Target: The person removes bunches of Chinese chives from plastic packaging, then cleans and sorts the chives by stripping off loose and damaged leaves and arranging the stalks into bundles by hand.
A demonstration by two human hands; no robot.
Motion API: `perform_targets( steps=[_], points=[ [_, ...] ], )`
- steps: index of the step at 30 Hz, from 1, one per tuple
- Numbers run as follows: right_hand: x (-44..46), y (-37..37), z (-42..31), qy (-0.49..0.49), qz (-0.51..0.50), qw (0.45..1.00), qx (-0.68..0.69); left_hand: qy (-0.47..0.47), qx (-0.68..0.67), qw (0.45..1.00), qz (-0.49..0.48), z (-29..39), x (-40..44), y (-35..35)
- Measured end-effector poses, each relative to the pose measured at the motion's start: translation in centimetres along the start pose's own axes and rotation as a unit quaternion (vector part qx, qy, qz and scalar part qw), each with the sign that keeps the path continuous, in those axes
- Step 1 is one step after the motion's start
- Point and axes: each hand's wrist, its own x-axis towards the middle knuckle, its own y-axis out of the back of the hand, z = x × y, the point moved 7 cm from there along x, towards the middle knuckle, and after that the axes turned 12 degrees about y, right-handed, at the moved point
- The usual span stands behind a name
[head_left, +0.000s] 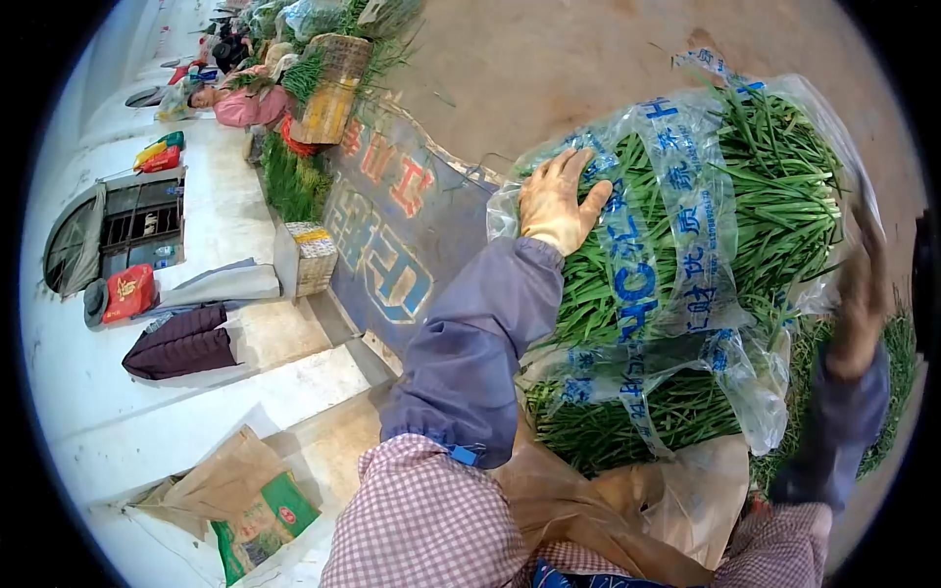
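Observation:
A large see-through plastic bag (627,284) with blue printed lettering is wrapped around bunched long green leafy stalks (779,186), which look like chives. My left hand (559,201) lies flat on the bag's upper left part, fingers stretched and thumb apart. Beside the bag's right edge is my right hand (863,294), blurred by motion, its fingers extended upward; whether it touches the plastic I cannot tell. Closer to my body, another bundle of the green stalks (647,416) lies partly under printed plastic. A brownish plastic sheet (686,500) covers my lap area.
Loose greens (897,363) lie at the right. On the left are a dark jacket (181,343), a red bag (130,292), a sack (245,500) and a woven box (306,258). A person in pink (253,106) is near a basket (333,88) farther off.

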Motion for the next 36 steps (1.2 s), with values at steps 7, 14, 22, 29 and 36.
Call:
perform_targets(
  steps=[7,14,22,29,36],
  points=[
    [3.8,-12.0,6.2,-0.168,-0.138,0.975,-0.039,-0.025,-0.147,0.987,-0.060,-1.5,1.9,2.1],
    [4.3,-11.7,8.1,-0.315,-0.097,0.909,0.254,-0.398,-0.122,0.909,-0.006,15.0,-2.6,6.1],
    [3.9,-11.4,7.8,-0.320,-0.063,0.900,0.290,-0.525,0.223,0.806,-0.157,19.9,-5.4,-2.3],
    [2.7,-8.4,8.1,-0.287,0.093,0.871,0.388,-0.512,0.195,0.815,-0.188,20.7,-5.4,-0.1],
    [-6.9,-6.1,-4.7,-0.327,-0.069,0.886,0.320,-0.506,0.142,0.825,-0.209,20.4,-4.8,2.8]
  ],
)
